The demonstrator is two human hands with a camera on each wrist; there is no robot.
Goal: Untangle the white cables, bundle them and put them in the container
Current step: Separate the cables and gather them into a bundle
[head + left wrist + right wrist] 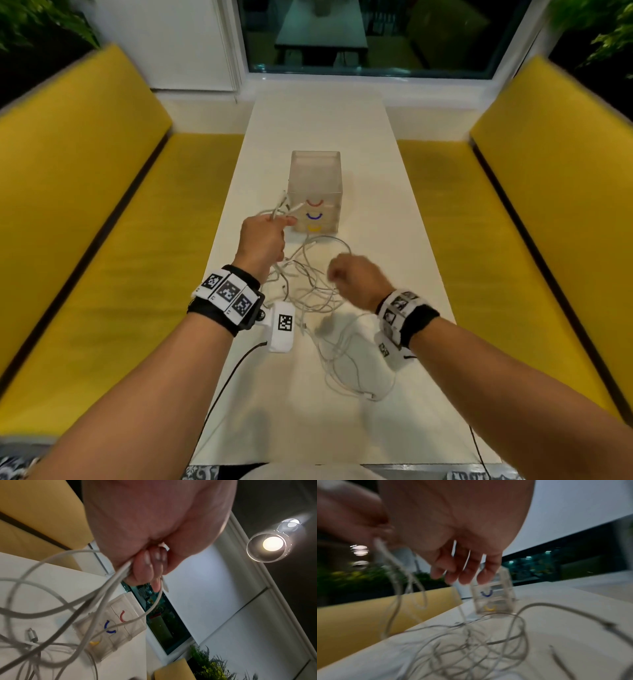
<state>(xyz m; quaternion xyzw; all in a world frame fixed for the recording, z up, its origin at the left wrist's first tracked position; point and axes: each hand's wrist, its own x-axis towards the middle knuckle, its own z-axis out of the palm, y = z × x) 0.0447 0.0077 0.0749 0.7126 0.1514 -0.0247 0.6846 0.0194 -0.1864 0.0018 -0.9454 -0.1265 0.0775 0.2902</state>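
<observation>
Both my forearms reach over the white surface [394, 192]. Left hand [262, 241] is lifted with its grip clenched round several cable [310, 291] strands, their plug ends poking up beside the container [315, 178]. Right hand [356, 279] hovers over the tangle, fingers [467, 569] loosely hanging, grasping nothing. Most of the cable lies knotted on the surface, just in front of the clear container.

White cables [310, 291] lie before you in a loose tangle, just in front of the clear, upright container [315, 192]; several strands rise beside its left corner.
</observation>
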